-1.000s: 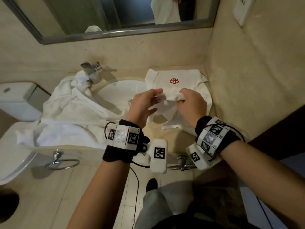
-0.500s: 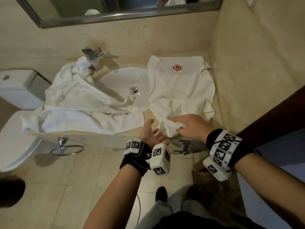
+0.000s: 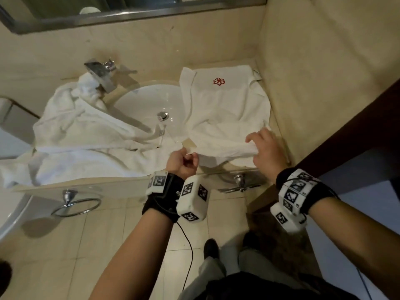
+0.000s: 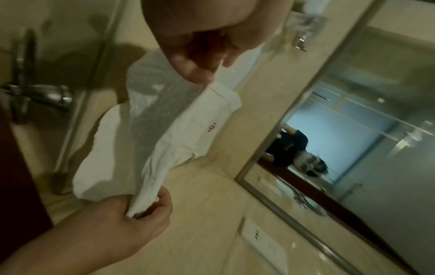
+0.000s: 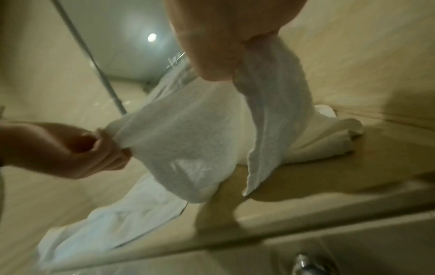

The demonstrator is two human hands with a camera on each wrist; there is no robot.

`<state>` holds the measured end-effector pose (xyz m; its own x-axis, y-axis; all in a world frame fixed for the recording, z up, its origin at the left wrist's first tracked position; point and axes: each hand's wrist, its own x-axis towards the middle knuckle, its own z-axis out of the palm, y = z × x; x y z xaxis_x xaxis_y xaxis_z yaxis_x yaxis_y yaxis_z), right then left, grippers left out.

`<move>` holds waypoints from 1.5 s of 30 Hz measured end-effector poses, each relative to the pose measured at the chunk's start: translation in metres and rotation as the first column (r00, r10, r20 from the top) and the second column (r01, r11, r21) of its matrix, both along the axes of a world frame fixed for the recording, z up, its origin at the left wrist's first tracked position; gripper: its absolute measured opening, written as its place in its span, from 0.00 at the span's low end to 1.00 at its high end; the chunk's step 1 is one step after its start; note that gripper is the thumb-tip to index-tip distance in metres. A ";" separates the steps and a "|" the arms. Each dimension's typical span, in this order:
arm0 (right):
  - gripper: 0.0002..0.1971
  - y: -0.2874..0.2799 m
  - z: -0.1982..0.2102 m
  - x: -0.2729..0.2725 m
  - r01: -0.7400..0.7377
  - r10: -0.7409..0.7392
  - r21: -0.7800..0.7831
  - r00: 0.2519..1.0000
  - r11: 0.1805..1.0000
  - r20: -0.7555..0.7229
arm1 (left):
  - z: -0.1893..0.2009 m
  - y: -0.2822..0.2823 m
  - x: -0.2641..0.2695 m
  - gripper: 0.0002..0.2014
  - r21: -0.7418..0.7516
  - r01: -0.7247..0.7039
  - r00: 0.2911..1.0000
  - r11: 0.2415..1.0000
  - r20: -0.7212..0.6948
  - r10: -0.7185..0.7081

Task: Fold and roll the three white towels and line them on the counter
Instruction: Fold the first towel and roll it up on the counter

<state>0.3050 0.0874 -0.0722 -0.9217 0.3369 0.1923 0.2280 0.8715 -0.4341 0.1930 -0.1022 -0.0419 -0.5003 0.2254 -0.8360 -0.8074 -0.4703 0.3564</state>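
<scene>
Bathroom surface (image 3: 121,184): both hands are pinching the logo towel's (image 3: 225,109) near edge, left hand (image 3: 180,162) and right hand (image 3: 265,148) stretching it taut. Risk: towel's left side slipping into sink (image 3: 147,109).

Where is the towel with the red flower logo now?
In the head view the logo towel lies on the counter right of the sink, against the side wall.
</scene>
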 end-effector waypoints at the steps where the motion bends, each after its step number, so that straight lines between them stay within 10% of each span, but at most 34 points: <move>1: 0.24 0.003 0.003 -0.002 0.085 -0.085 -0.005 0.996 0.996 -0.038 | 0.006 -0.003 -0.001 0.15 -0.008 0.037 0.999 0.999 -0.025 -0.037; 8: 0.19 0.037 0.046 -0.018 0.424 -0.382 0.065 0.864 0.903 -0.329 | 0.052 -0.029 -0.019 0.12 -0.012 -0.012 0.972 1.000 -0.235 0.009; 12: 0.15 0.044 0.062 -0.008 0.288 -0.274 -0.027 0.871 0.957 -0.408 | 0.044 -0.058 -0.038 0.10 -0.048 -0.084 0.958 0.995 -0.279 0.068; 15: 0.20 0.027 0.056 0.000 0.141 -0.141 -0.029 0.990 0.990 0.011 | 0.016 -0.069 -0.032 0.10 -0.157 -0.081 0.972 0.984 -0.231 0.044; 17: 0.19 0.016 0.036 0.009 0.082 -0.034 -0.055 0.808 0.995 0.589 | -0.008 -0.075 -0.018 0.10 -0.258 -0.054 0.990 0.965 -0.141 0.017; 19: 0.19 0.006 0.012 0.023 0.012 0.095 -0.123 0.564 0.992 0.821 | -0.032 -0.079 0.001 0.10 -0.341 0.015 0.998 0.940 -0.048 -0.034; 25: 0.20 -0.012 -0.024 0.044 -0.030 0.273 -0.282 0.370 0.959 0.888 | -0.062 -0.085 0.020 0.08 -0.462 0.142 0.985 0.875 -0.023 -0.172; 33: 0.16 -0.011 -0.021 0.025 0.026 0.237 -0.281 0.471 0.959 0.850 | -0.027 -0.064 0.013 0.17 -0.538 0.107 0.883 0.836 -0.334 -0.328; 38: 0.12 -0.030 0.014 -0.010 0.262 0.234 -0.666 0.796 0.699 0.558 | 0.011 -0.032 0.038 0.11 -0.529 0.266 0.546 0.806 -0.606 -0.578; 42: 0.21 -0.035 0.040 -0.029 0.324 0.235 -0.883 0.880 0.339 0.413 | 0.011 -0.002 0.052 0.12 -0.756 0.306 0.011 0.579 -0.606 -0.796; 45: 0.17 -0.035 0.050 -0.034 0.357 0.216 -0.846 0.859 0.397 0.464 | 0.005 0.016 0.061 0.13 -0.855 0.328 -0.249 0.402 -0.488 -0.837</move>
<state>0.2713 0.0525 -0.0220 -0.7424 0.1061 -0.6615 0.6659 0.0081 -0.7460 0.2539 -0.0866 -0.0366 -0.5636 0.8206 -0.0945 0.3713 0.3538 0.8585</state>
